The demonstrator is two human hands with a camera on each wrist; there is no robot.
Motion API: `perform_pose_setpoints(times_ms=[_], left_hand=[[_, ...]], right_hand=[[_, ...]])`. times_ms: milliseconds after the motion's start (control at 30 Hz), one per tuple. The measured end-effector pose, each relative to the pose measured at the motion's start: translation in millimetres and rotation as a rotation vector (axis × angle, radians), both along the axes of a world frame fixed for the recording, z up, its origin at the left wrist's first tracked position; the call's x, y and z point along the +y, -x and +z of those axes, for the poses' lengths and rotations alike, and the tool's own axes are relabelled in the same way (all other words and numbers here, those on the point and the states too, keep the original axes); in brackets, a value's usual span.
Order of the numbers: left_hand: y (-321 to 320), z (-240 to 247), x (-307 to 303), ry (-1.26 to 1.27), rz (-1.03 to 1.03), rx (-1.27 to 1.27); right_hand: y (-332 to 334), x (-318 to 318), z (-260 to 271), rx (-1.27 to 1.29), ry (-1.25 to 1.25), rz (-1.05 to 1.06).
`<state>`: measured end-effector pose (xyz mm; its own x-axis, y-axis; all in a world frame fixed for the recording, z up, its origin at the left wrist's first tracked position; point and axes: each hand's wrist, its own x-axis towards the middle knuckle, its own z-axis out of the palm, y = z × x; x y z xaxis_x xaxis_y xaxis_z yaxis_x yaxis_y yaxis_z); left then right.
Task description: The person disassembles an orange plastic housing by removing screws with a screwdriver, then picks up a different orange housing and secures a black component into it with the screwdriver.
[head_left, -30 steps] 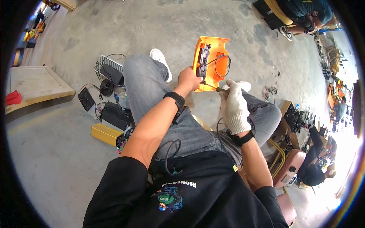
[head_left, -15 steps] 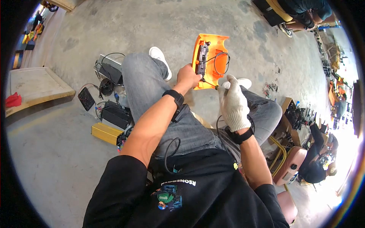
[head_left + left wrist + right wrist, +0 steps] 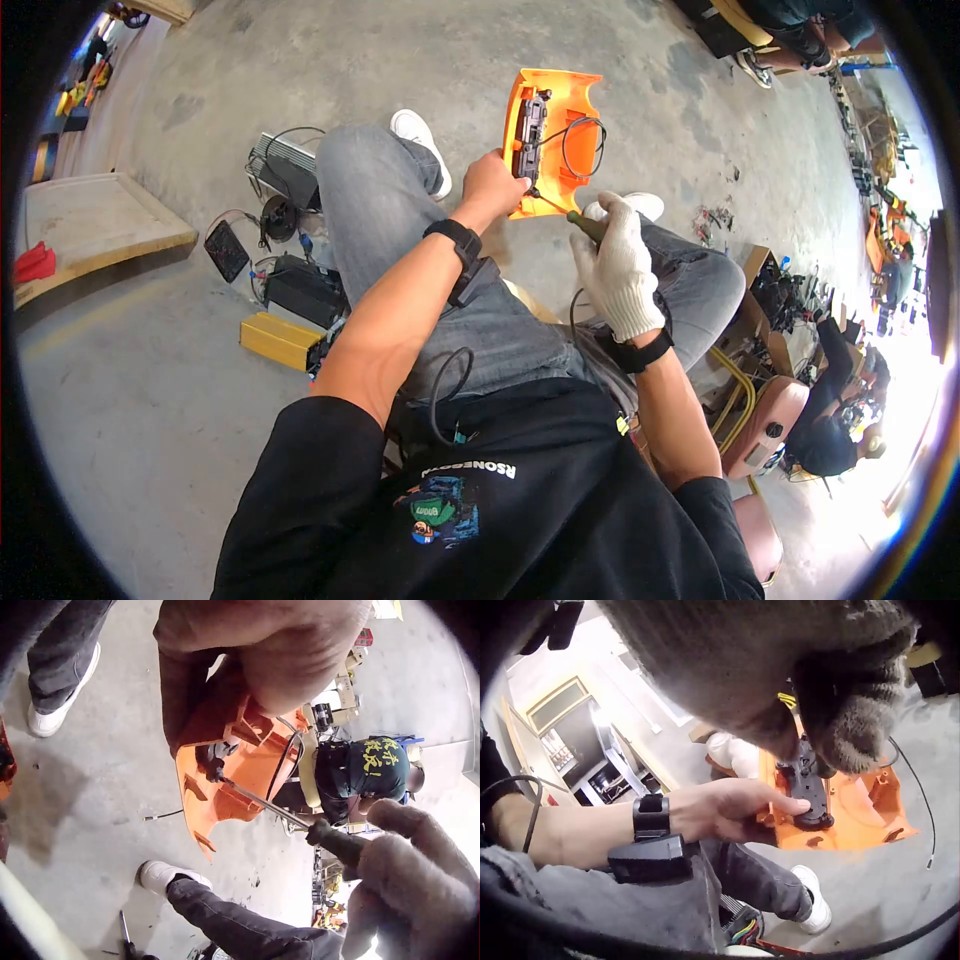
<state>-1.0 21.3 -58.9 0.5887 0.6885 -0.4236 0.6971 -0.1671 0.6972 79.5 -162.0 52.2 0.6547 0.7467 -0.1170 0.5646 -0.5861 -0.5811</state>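
My bare left hand [image 3: 493, 183] grips the left edge of a curved orange plastic cover [image 3: 572, 98], its thumb on the black plastic part [image 3: 530, 135] set inside. A thin black cable [image 3: 602, 150] loops out from that part over the cover. In my right hand [image 3: 620, 265], which wears a white knitted glove, is a screwdriver with a dark green handle [image 3: 337, 841]. Its metal shaft [image 3: 266, 804] slants to the near end of the black part, with the tip right at that end. The cover is held up over the floor between the knees.
Left on the floor lie a finned metal box [image 3: 290, 160], a black box [image 3: 305, 292] and a yellow box [image 3: 278, 342] with wires. A wooden-edged board [image 3: 100, 225] stands farther left. To the right are a carton of black parts [image 3: 770, 310] and a pink seat [image 3: 765, 425]. Other people sit nearby.
The orange cover and both hands have shifted a little farther from the body. More of the screwdriver's handle now shows past the gloved fingers. The left hand keeps its grip.
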Motion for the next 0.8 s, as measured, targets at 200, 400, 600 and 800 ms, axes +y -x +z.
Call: perform_pose_setpoints(times_ms=[200,400,600,800], left_hand=[[0.7,1.8,-0.7,-0.014,-0.014,-0.009],[1.0,0.6,-1.6,-0.016,-0.017,-0.003],[2.5,-5.8,2.3,-0.002,-0.013,-0.021],[4.3,-5.3,2.6,-0.006,-0.052,0.006]], right_hand=[[-3.2,-0.6,-14.1,-0.134,-0.136,0.159],[1.6,9.8,6.7,0.057,0.155,-0.049],[-3.1,0.8,-11.2,-0.09,-0.124,0.166],[2.1,17.3,8.3,-0.088,-0.027,0.049]])
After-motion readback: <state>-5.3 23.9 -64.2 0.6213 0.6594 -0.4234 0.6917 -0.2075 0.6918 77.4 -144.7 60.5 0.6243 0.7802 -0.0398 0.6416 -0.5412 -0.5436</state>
